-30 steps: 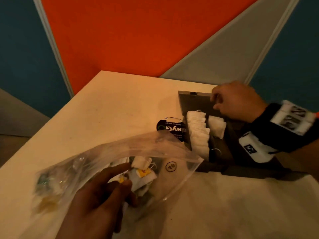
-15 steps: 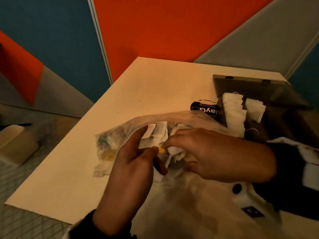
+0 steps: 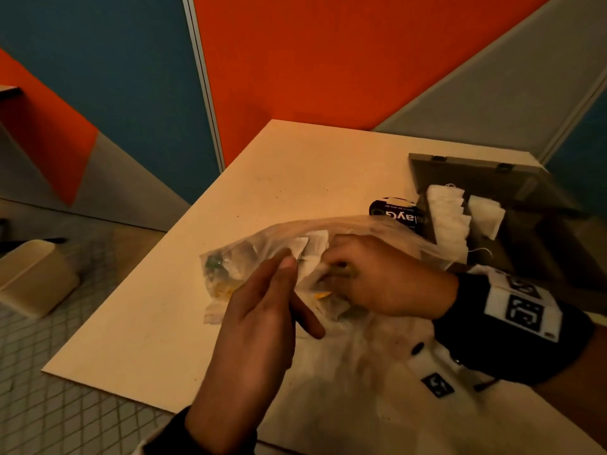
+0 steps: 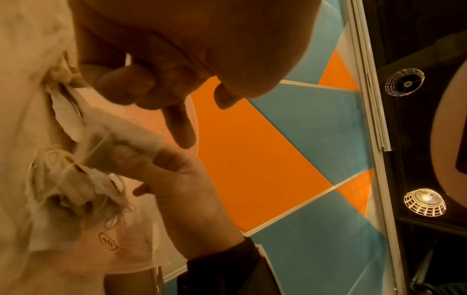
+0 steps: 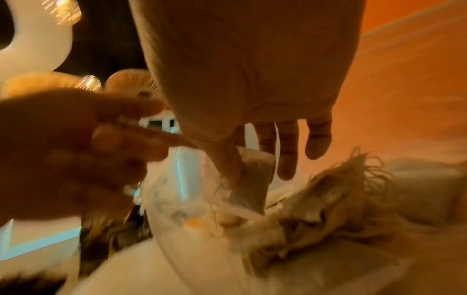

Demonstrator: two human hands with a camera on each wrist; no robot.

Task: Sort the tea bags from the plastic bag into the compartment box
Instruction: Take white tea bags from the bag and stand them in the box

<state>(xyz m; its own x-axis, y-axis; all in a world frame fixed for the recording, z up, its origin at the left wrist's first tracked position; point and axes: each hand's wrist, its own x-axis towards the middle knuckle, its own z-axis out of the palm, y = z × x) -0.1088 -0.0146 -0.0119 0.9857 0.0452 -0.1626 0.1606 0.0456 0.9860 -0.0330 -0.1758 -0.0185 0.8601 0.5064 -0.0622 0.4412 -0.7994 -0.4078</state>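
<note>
The clear plastic bag (image 3: 249, 257) lies on the table, with several white tea bags (image 3: 315, 244) bunched inside. My left hand (image 3: 290, 262) pinches the bag's rim between thumb and forefinger. My right hand (image 3: 331, 267) is inside the mouth of the bag. In the left wrist view its thumb and fingers pinch one white tea bag (image 4: 136, 139) that trails a string. The dark compartment box (image 3: 538, 231) stands at the right with its lid (image 3: 476, 172) up. A row of white tea bags (image 3: 450, 218) fills one compartment and a few more tea bags (image 3: 486, 215) stand beside it.
A dark round pack (image 3: 397, 213) with white lettering lies between the plastic bag and the box. The beige table (image 3: 295, 165) ends at its left edge just past the plastic bag. A beige container (image 3: 33, 277) sits on the floor to the left. Colored wall panels stand behind.
My right hand left the compartment box, came across to the plastic bag and went into its mouth, where it now pinches a tea bag. The left hand has kept hold of the bag.
</note>
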